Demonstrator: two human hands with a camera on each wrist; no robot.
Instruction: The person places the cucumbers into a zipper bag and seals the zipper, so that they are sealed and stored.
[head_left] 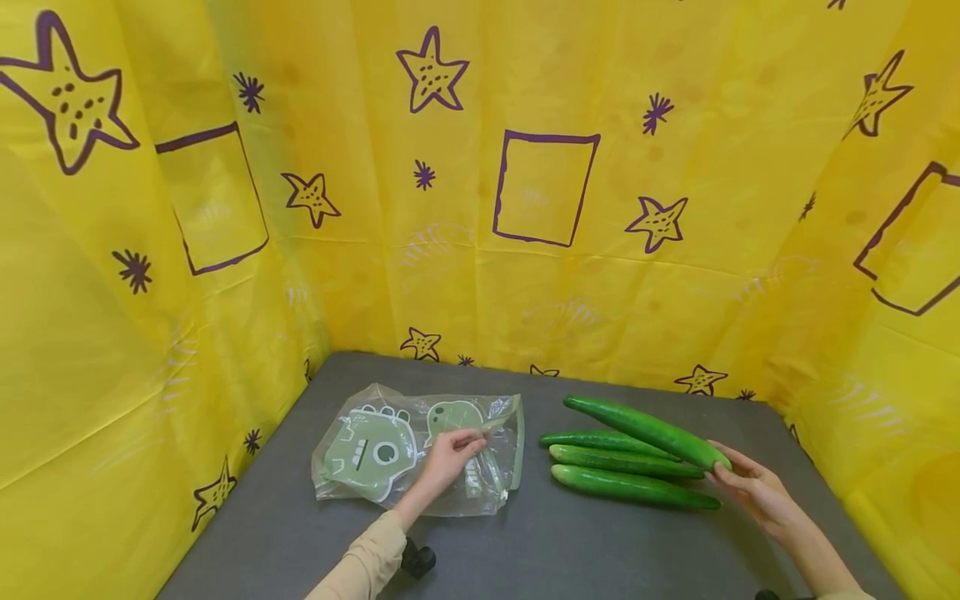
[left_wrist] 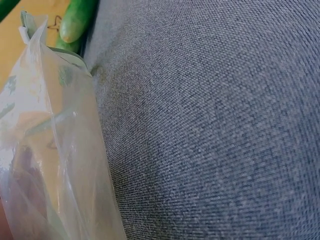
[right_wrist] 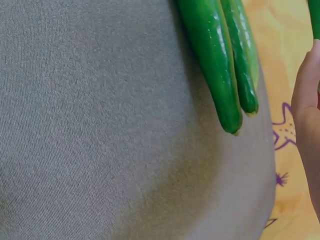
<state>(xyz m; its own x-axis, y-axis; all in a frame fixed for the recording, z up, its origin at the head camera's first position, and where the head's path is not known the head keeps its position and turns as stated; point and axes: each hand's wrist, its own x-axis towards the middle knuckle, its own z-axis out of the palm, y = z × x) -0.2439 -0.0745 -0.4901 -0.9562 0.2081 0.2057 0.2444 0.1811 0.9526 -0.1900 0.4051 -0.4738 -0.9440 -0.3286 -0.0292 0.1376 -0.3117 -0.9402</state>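
In the head view, my left hand [head_left: 448, 457] pinches the upper layer of a clear zip bag [head_left: 367, 450] near its open right end. Green cartoon figures are printed on the bag, which lies flat on the table. My right hand [head_left: 757, 493] grips one end of a long green cucumber [head_left: 647, 428], whose far end points left, tilted over the others. Beneath it lie three more cucumbers [head_left: 633, 487], side by side to the right of the bag. Close up in the left wrist view, the bag's plastic [left_wrist: 75, 145] stands raised; fingers show dimly through it.
A grey cloth-covered table [head_left: 570, 550] carries everything. Yellow curtains [head_left: 480, 283] with starfish drawings enclose its back and sides. A small black object [head_left: 417, 560] is seen by the left sleeve [head_left: 367, 554].
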